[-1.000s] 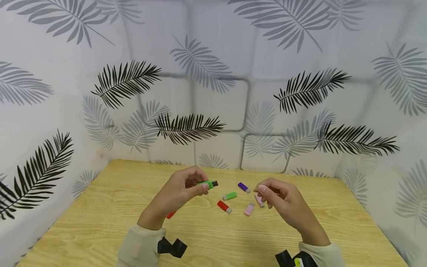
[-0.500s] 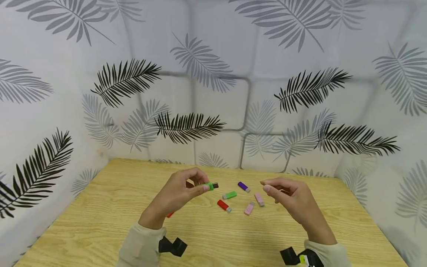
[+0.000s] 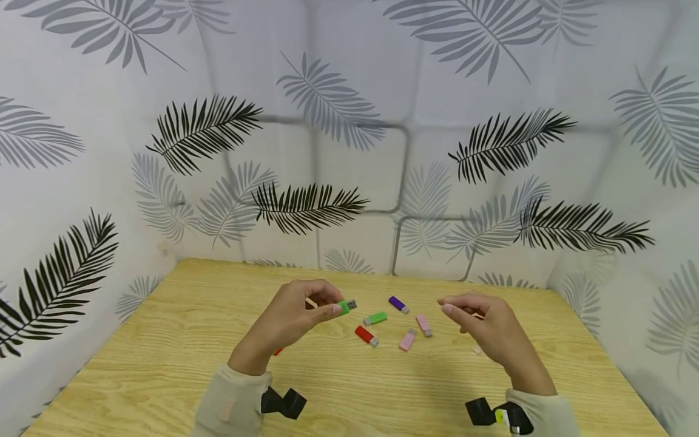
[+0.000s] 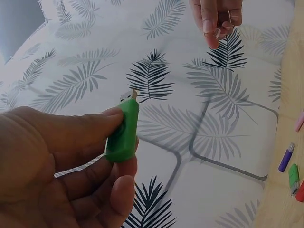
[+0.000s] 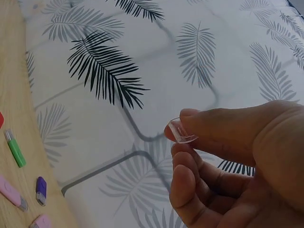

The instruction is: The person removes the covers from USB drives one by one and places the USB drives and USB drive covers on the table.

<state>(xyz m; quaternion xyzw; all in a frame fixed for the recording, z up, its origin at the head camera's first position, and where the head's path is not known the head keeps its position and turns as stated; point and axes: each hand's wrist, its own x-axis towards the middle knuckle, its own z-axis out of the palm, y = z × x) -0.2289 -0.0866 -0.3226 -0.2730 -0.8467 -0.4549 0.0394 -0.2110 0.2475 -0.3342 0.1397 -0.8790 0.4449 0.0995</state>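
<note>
My left hand (image 3: 295,317) pinches a green USB stick (image 4: 122,132) between thumb and fingers, above the left-middle of the table. The stick's bare metal plug (image 4: 128,96) points away from the palm. Off to the right, my right hand (image 3: 487,325) is raised at about the same height. Its thumb and forefinger pinch a small clear plastic cap (image 5: 181,131), partly covered by the thumb. Between the hands lie a purple USB stick (image 3: 397,304), a second green one (image 3: 376,318), a red one (image 3: 364,335) and two pink ones (image 3: 423,325).
Under the left wrist, part of another red item (image 3: 278,351) peeks out. A small clear piece (image 3: 477,350) lies on the wooden table (image 3: 349,388) beside the right hand. Leaf-patterned cloth (image 3: 349,152) rises behind the table and along both sides.
My right hand has moved right, away from the left hand, uncovering a pink USB stick and the small clear piece. The green stick has turned slightly in my left hand, its plug now showing silver.
</note>
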